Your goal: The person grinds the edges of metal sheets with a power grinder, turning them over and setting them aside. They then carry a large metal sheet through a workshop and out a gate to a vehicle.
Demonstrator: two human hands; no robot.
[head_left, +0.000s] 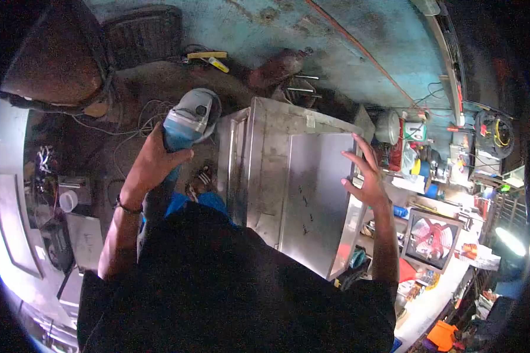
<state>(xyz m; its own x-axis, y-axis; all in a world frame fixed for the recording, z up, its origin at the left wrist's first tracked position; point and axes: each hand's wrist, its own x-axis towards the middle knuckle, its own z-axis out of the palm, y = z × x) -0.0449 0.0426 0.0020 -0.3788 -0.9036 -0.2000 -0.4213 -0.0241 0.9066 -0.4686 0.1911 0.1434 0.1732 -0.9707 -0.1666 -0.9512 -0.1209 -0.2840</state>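
Note:
My left hand (146,163) is wrapped round the blue body of an angle grinder (185,125). The grinder's grey head and round guard point away from me, beside the left side of a metal cabinet (268,147). On top of that cabinet lies a flat, shiny metal sheet (318,182) with a few small dark marks. Over at the sheet's right edge, my right hand (368,179) has its fingers spread, the fingertips right at the rim; nothing is gripped in it.
Loose cables (121,138) run over the floor on the left, near a white cup-like container (68,201). A red-bladed fan (431,238) stands among cluttered shelves at the right. Against the blue wall (388,41) lies a dark reddish cylinder (277,67).

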